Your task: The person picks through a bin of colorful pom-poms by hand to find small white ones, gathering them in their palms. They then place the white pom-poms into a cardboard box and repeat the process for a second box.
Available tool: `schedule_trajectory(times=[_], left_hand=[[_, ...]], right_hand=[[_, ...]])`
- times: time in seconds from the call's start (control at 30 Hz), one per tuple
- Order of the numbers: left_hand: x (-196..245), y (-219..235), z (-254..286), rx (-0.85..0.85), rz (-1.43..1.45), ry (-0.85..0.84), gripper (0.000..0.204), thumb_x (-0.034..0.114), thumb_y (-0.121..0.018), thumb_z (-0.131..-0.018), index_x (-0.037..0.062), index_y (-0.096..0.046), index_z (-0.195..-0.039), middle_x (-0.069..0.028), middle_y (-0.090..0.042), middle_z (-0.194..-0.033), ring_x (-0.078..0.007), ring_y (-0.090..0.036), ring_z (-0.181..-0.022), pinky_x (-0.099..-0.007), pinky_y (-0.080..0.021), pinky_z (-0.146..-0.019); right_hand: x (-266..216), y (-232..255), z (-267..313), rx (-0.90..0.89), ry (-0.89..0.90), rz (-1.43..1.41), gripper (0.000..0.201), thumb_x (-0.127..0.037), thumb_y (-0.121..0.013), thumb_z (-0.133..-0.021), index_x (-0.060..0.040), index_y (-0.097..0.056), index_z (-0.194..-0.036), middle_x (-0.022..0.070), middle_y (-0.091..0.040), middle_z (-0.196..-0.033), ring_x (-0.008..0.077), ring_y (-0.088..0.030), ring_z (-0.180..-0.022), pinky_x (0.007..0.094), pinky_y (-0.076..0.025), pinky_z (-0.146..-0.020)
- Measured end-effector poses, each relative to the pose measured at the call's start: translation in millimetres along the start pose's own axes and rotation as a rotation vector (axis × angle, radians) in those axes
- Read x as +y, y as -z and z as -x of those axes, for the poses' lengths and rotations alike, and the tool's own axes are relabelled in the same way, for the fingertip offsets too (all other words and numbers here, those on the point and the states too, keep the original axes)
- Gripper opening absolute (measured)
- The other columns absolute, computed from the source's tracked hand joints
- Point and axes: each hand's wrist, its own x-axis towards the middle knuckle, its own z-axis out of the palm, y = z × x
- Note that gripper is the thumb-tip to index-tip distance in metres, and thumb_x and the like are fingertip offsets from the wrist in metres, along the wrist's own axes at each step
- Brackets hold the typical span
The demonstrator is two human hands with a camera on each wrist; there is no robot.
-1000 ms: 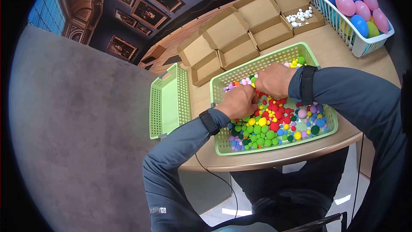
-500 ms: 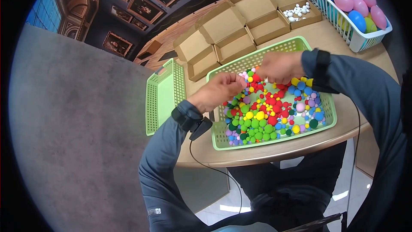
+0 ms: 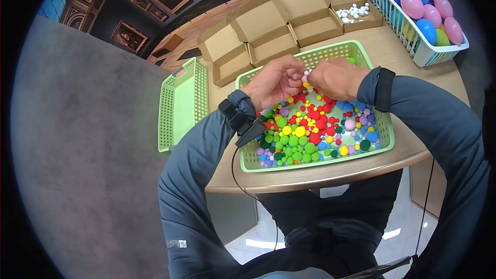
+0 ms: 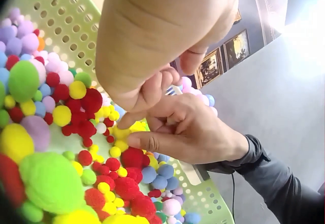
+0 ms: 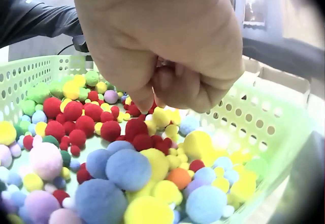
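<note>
A green perforated basket holds many pom-poms in red, yellow, green, blue, purple and pink. Over its far side, my left hand is raised with its fingers curled inward and part of the palm showing. My right hand reaches in beside it, fingers bent and pointing down at the pom-poms. In the left wrist view, right fingertips are right at a cluster of yellow pom-poms, just below the left hand. The right wrist view has the curled right fingers above red pom-poms. I cannot tell whether either hand holds a pom-pom.
Several open cardboard boxes line the table's back; the rightmost contains white pom-poms. A second green basket stands at left. At back right, a white basket is heaped with pink, blue and yellow-green balls. A cable trails from the left wrist.
My left hand has risen out of the basket and turned so its palm shows, then moved back beside the right hand. The right hand stays over the basket's far part. The head view has shifted slightly.
</note>
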Motion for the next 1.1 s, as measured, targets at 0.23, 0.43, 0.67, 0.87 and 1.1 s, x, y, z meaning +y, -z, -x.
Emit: schedule_trajectory(times=[0.23, 0.43, 0.67, 0.87, 1.1], left_hand=[[-8.1, -8.1, -12.6, 0.335, -0.913, -0.234, 0.013, 0.019, -0.072, -0.089, 0.0076, -0.077, -0.086, -0.0026, -0.069, -0.073, -0.011, -0.059, -0.062, -0.0268, -0.049, -0.059], [-13.9, -15.1, -16.1, 0.302, -1.662, -0.308, 0.02, 0.021, -0.082, -0.082, 0.0057, -0.08, -0.095, -0.0125, -0.076, -0.08, -0.0254, -0.072, -0.07, -0.0383, -0.058, -0.071], [-21.5, -18.6, -18.9, 0.355, -1.748, -0.213, 0.019, 0.021, -0.081, -0.083, 0.0086, -0.08, -0.097, -0.0145, -0.077, -0.092, -0.0329, -0.073, -0.089, -0.0433, -0.058, -0.082], [-14.2, -15.7, -15.5, 0.342, -1.558, -0.21, 0.019, 0.023, -0.075, -0.089, 0.0051, -0.076, -0.093, -0.0118, -0.075, -0.088, -0.0245, -0.072, -0.085, -0.0386, -0.057, -0.075], [-1.1, -9.6, -4.2, 0.233, -0.591, 0.067, 0.011, 0.016, -0.053, -0.104, 0.0102, -0.059, -0.097, 0.0035, -0.056, -0.081, -0.0051, -0.045, -0.065, -0.0227, -0.036, -0.054]], right_hand=[[14.2, 11.0, 1.1, 0.047, -0.036, 0.128, 0.012, -0.007, -0.074, -0.08, -0.0018, -0.074, -0.091, 0.0236, -0.072, -0.095, 0.0397, -0.073, -0.09, 0.0478, -0.058, -0.078], [13.7, 5.0, 0.9, 0.062, -0.067, 0.104, 0.011, -0.01, -0.076, -0.081, -0.0032, -0.074, -0.09, 0.0212, -0.073, -0.093, 0.0384, -0.073, -0.09, 0.0465, -0.058, -0.078], [12.3, 10.5, -4.2, -0.097, -0.091, 0.171, 0.023, -0.011, -0.072, -0.085, -0.0041, -0.071, -0.107, 0.0196, -0.072, -0.108, 0.0365, -0.072, -0.101, 0.0466, -0.058, -0.085], [7.2, 12.1, -0.6, -0.261, -0.13, 0.202, 0.029, -0.011, -0.075, -0.083, -0.0032, -0.071, -0.11, 0.0205, -0.071, -0.111, 0.0359, -0.072, -0.103, 0.0461, -0.058, -0.085], [16.1, 15.7, -7.6, -0.12, -0.05, 0.183, 0.026, -0.01, -0.073, -0.084, -0.0023, -0.071, -0.109, 0.0202, -0.072, -0.106, 0.0371, -0.073, -0.099, 0.045, -0.059, -0.083]])
